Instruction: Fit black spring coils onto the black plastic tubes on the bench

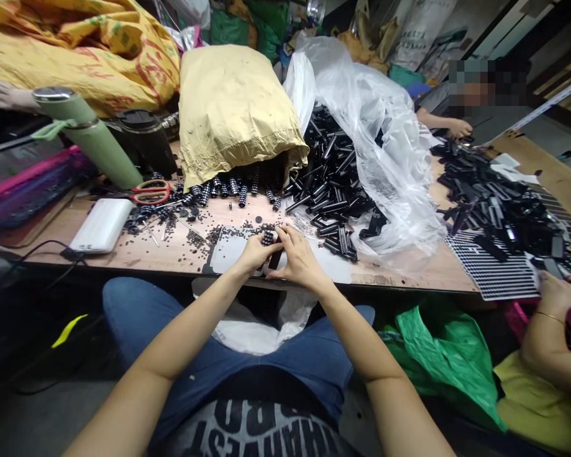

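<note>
At the table's front edge, my left hand (254,254) is closed on a small black ringed cylinder (268,237) with rows of white marks. My right hand (295,257) meets it from the other side, thumb and fingers closed around a dark bar-like part (275,260) below the cylinder. Whether the two parts are joined is hidden by my fingers. Beneath both hands lies a pale sheet (328,259), with tiny black bits (212,236) scattered to its left. More ringed cylinders (242,195) spill from a yellow sack (238,108) just beyond.
A clear plastic bag (385,139) with black tubular parts (333,203) stands behind right. Scissors (151,192), a white box (101,225) and a green flask (92,139) are at left. Co-workers' hands (556,295) are by black parts (499,197) on the right.
</note>
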`<action>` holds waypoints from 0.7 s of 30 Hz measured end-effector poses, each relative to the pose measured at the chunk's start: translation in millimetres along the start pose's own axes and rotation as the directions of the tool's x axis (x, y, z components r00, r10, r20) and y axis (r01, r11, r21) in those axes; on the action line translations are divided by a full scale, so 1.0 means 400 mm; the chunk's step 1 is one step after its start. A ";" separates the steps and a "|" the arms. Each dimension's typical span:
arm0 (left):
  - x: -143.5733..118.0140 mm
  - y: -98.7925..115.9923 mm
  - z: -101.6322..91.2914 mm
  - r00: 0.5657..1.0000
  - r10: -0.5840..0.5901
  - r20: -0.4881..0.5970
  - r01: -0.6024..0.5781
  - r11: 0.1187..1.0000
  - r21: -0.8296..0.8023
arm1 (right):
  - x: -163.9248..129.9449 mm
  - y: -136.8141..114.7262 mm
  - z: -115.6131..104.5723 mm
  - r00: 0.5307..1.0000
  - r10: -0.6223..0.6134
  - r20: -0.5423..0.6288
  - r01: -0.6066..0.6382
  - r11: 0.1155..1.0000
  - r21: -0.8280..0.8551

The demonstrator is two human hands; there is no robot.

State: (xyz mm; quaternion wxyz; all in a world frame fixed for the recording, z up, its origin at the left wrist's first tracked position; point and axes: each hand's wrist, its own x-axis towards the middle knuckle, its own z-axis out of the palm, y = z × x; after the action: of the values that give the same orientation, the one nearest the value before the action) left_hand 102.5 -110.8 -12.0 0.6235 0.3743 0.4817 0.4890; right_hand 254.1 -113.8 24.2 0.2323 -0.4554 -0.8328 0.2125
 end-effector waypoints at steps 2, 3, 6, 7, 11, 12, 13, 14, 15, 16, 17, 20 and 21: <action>-0.006 0.000 -0.001 0.999 0.025 0.036 -0.024 0.999 -0.046 | -0.012 -0.005 0.002 1.000 -0.002 0.015 0.003 0.997 -0.081; -0.009 0.002 -0.003 0.998 0.035 0.053 -0.031 0.996 -0.085 | -0.014 -0.003 0.002 1.000 0.003 0.005 -0.003 0.997 -0.076; -0.016 0.010 -0.016 0.995 0.062 0.075 -0.051 0.988 -0.143 | -0.019 0.009 0.000 1.000 -0.013 -0.018 0.013 1.000 0.011; -0.015 0.011 -0.021 0.994 0.082 0.066 -0.075 0.992 -0.104 | -0.021 0.012 -0.001 1.000 -0.019 -0.022 0.020 0.999 0.037; -0.002 -0.005 -0.042 0.949 0.314 0.023 -0.290 0.842 0.454 | -0.040 0.015 0.005 1.000 0.002 -0.023 0.000 0.998 0.065; -0.002 -0.015 -0.048 0.922 0.384 0.044 -0.320 0.693 0.646 | -0.049 0.015 0.010 1.000 0.014 -0.011 -0.013 0.998 0.065; -0.006 -0.027 -0.054 0.896 0.436 0.082 -0.320 0.508 0.799 | -0.060 0.015 0.016 1.000 0.025 0.006 -0.026 0.997 0.067; -0.014 -0.041 -0.061 0.877 0.463 0.125 -0.298 0.322 0.899 | -0.073 0.017 0.022 0.999 0.036 0.032 -0.038 0.997 0.070; -0.026 -0.055 -0.070 0.866 0.471 0.164 -0.269 0.164 0.949 | -0.088 0.020 0.029 0.997 0.044 0.065 -0.049 0.996 0.076; -0.042 -0.068 -0.080 0.862 0.468 0.196 -0.246 0.049 0.968 | -0.103 0.025 0.035 0.993 0.052 0.102 -0.061 0.995 0.083; -0.059 -0.080 -0.093 0.861 0.460 0.218 -0.233 -0.023 0.972 | -0.117 0.032 0.041 0.989 0.066 0.134 -0.078 0.993 0.087; -0.107 -0.088 -0.139 0.873 0.424 0.241 -0.246 -0.045 0.968 | -0.145 0.058 0.053 0.975 0.124 0.186 -0.138 0.988 0.065; -0.117 -0.079 -0.154 0.878 0.411 0.247 -0.261 -0.021 0.965 | -0.149 0.067 0.056 0.972 0.145 0.186 -0.156 0.987 0.048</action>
State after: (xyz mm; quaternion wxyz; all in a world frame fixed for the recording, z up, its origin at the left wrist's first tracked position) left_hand 48.2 -164.1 -46.2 0.0385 0.7693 0.6093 0.1881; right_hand 287.0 -154.7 -20.5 0.1526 -0.4885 -0.8065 0.2959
